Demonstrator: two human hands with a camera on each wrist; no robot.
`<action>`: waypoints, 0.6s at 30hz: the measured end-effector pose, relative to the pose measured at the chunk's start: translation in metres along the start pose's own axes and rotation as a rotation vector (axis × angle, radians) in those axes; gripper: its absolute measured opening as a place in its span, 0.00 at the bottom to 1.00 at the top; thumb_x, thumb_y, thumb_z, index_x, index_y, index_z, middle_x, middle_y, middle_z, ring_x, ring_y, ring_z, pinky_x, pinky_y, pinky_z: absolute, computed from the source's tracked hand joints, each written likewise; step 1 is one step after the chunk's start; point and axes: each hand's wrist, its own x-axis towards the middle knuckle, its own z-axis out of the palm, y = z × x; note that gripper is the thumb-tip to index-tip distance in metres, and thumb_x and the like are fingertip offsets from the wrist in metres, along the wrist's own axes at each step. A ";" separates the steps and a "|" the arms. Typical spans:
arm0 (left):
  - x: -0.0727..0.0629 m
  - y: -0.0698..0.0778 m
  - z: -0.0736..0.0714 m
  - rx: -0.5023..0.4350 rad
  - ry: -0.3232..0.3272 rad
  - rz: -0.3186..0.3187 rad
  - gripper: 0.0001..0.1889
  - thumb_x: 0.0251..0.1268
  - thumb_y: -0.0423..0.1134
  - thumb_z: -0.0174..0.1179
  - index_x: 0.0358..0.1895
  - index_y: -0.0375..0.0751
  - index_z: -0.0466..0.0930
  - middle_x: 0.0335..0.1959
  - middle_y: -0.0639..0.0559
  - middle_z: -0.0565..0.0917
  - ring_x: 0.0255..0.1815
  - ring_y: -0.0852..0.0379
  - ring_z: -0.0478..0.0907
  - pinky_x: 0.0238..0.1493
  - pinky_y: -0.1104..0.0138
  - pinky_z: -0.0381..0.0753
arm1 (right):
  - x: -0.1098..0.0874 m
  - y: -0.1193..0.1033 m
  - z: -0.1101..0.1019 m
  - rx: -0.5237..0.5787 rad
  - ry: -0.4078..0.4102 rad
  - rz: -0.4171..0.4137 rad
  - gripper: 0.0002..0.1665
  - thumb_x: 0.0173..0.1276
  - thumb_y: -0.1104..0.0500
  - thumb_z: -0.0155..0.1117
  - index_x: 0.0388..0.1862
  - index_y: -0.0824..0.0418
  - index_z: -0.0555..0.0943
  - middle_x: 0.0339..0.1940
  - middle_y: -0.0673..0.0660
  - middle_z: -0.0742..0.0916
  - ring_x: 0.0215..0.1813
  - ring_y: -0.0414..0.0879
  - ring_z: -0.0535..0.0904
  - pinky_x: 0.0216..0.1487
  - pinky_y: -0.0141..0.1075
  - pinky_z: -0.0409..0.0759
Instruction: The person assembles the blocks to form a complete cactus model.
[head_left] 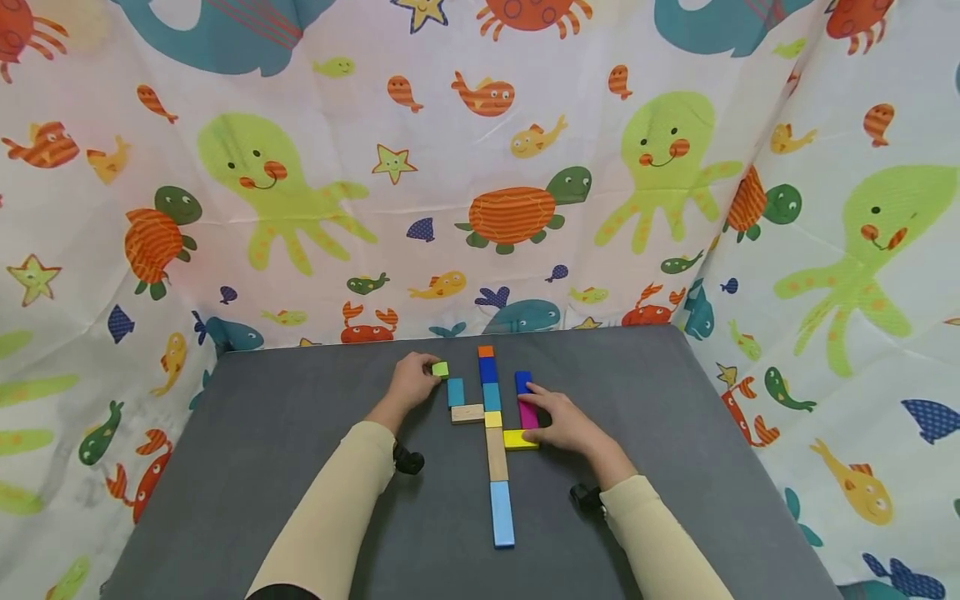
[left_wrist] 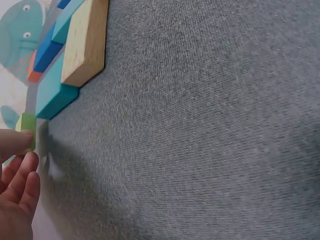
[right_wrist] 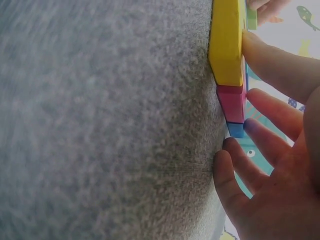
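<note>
My left hand [head_left: 412, 379] pinches a small light green block [head_left: 440, 368] between thumb and fingers, just beyond the upper end of a teal block [head_left: 456, 392]. That teal block stands at the outer end of a short wooden block [head_left: 468, 413], forming a left branch. With fingers spread, my right hand [head_left: 558, 419] rests along the right branch: the thumb lies at the yellow block [head_left: 519, 440], and other fingers reach beside the magenta block [head_left: 528, 413] and the dark blue block [head_left: 522, 383]. In the right wrist view the thumb tip touches the yellow block [right_wrist: 227, 45].
Between the hands runs a column: orange block [head_left: 486, 352], blue block [head_left: 487, 369], teal block [head_left: 491, 397], small yellow block [head_left: 492, 419], long wooden block [head_left: 497, 454] and light blue block [head_left: 502, 514]. A grey table [head_left: 300, 467] lies beneath. A sea-animal curtain [head_left: 435, 200] hangs behind it.
</note>
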 end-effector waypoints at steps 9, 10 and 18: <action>0.003 0.011 0.006 0.038 -0.019 0.053 0.19 0.73 0.30 0.65 0.65 0.34 0.84 0.58 0.38 0.82 0.51 0.45 0.77 0.56 0.52 0.82 | 0.001 -0.003 -0.001 0.003 0.006 -0.021 0.43 0.68 0.50 0.77 0.80 0.51 0.73 0.87 0.54 0.64 0.84 0.63 0.59 0.75 0.67 0.66; 0.002 0.012 0.006 0.035 -0.023 0.057 0.19 0.73 0.29 0.63 0.65 0.34 0.84 0.59 0.38 0.82 0.52 0.45 0.77 0.56 0.52 0.82 | 0.001 -0.003 -0.001 0.001 0.007 -0.021 0.43 0.68 0.50 0.77 0.80 0.50 0.73 0.87 0.54 0.64 0.84 0.63 0.59 0.75 0.68 0.66; 0.002 0.010 0.014 0.015 -0.065 0.060 0.25 0.70 0.25 0.54 0.69 0.34 0.81 0.67 0.36 0.79 0.63 0.42 0.76 0.67 0.49 0.78 | 0.001 0.001 0.000 0.001 0.001 -0.015 0.43 0.68 0.50 0.77 0.80 0.50 0.74 0.87 0.54 0.64 0.84 0.63 0.59 0.76 0.67 0.65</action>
